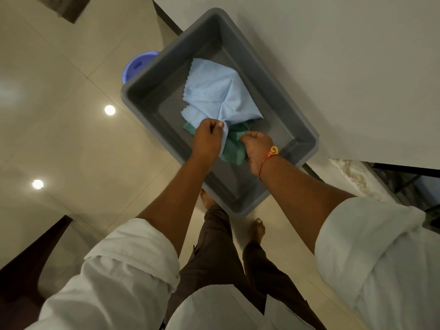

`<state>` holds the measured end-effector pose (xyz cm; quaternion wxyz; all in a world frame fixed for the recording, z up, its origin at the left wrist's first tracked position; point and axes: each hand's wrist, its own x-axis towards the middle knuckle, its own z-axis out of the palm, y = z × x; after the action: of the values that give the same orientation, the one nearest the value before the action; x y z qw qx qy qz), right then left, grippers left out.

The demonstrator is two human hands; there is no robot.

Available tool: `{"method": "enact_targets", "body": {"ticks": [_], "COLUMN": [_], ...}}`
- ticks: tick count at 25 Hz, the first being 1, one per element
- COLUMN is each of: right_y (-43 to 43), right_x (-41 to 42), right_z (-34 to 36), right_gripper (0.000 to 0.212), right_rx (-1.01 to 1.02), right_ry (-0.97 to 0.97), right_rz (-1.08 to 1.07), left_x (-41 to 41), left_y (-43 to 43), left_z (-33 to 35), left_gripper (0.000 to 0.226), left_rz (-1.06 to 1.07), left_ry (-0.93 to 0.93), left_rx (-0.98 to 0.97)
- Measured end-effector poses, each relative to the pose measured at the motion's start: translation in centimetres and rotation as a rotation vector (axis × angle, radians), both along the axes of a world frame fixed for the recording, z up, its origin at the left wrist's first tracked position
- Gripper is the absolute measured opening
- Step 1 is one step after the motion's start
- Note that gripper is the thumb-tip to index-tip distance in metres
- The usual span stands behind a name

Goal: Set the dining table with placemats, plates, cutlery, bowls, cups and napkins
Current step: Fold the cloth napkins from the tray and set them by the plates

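Pale tabletop [333, 67] carries a grey tub [152, 96] holding only two napkins. Of the hands, the left hand [207, 139] pinches the blue napkin [214, 91] and the right hand [258, 148] grips the green napkin [233, 148]. No place setting is in view, so napkins are probably the last items.

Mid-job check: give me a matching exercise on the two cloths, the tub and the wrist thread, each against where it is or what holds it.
Things:
1. blue cloth
2. green cloth
3. tub
4. thread

Places or states:
a. tied on the right wrist
b. pinched by the left hand
c. holds both cloths
d. gripped by the right hand

Pairs: 1-b, 2-d, 3-c, 4-a
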<state>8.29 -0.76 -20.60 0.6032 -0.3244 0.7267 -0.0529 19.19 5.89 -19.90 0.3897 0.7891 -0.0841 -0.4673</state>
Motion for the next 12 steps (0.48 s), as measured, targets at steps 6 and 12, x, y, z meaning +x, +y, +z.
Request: {"method": "enact_targets", "body": {"ticks": [6, 12], "right_y": [0.1, -0.3], "right_x": [-0.7, 0.9], "right_z": [1.2, 6.0], "right_gripper": [0.030, 0.049], "right_rx": [-0.329, 0.192], "right_ry": [0.311, -0.420], "right_rz": [0.377, -0.156], "left_x": [0.0, -2.3], "left_y": [0.5, 2.1], "left_z": [1.8, 6.1], "left_gripper": [0.025, 0.009], "left_rz": [0.098, -0.156], "left_ry": [0.012, -0.166], "left_rx": [-0.071, -0.257]}}
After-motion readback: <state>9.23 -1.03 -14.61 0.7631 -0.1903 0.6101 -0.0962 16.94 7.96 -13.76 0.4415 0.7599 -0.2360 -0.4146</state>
